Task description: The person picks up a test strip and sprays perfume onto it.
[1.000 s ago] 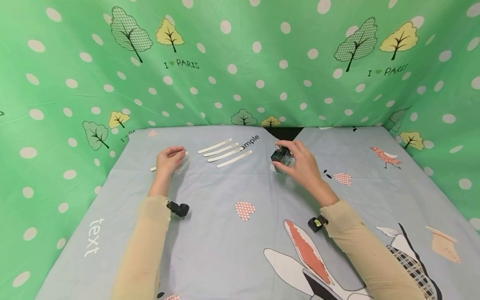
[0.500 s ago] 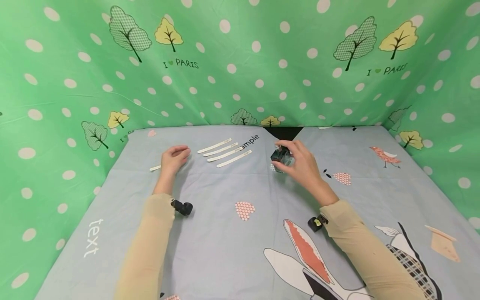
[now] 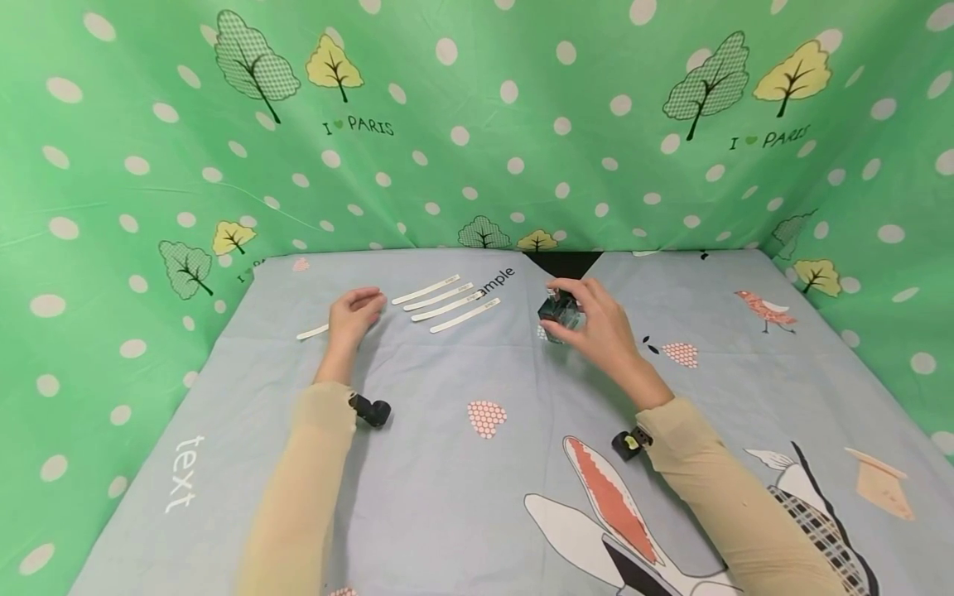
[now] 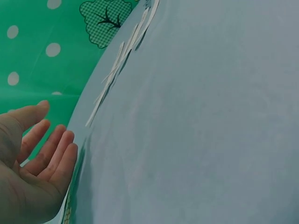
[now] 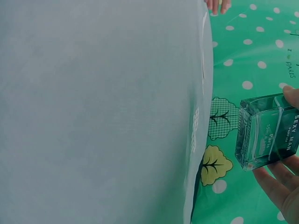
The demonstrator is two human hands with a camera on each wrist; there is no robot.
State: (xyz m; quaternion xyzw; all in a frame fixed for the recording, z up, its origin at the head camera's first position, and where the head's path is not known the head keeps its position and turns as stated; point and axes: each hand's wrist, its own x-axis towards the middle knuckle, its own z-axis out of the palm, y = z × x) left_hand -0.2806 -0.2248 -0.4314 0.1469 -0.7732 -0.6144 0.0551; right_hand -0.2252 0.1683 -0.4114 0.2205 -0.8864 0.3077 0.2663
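Note:
My right hand (image 3: pixel 602 331) grips a dark-green glass perfume bottle (image 3: pixel 555 313), thumb on one side and fingers on the other. In the right wrist view the bottle (image 5: pixel 262 135) carries white lettering, and its thick glass base hangs above the tablecloth. My left hand (image 3: pixel 356 316) hovers with loosely bent fingers and nothing between them, as the left wrist view also shows. Under that hand lies a single white paper strip (image 3: pixel 311 333), partly covered by it. Just right of the fingertips, several similar paper strips (image 3: pixel 465 318) lie side by side at a slant.
A grey-blue printed cloth (image 3: pixel 417 463) covers the table, with hearts, a rabbit and lettering on it. Green dotted curtains (image 3: pixel 462 99) stand behind and at both sides. Each wrist wears a small black camera, the left camera (image 3: pixel 371 410) close over the cloth.
My left hand has shifted right, away from the single strip's left end and towards the row of strips. The right hand and perfume bottle have stayed in place.

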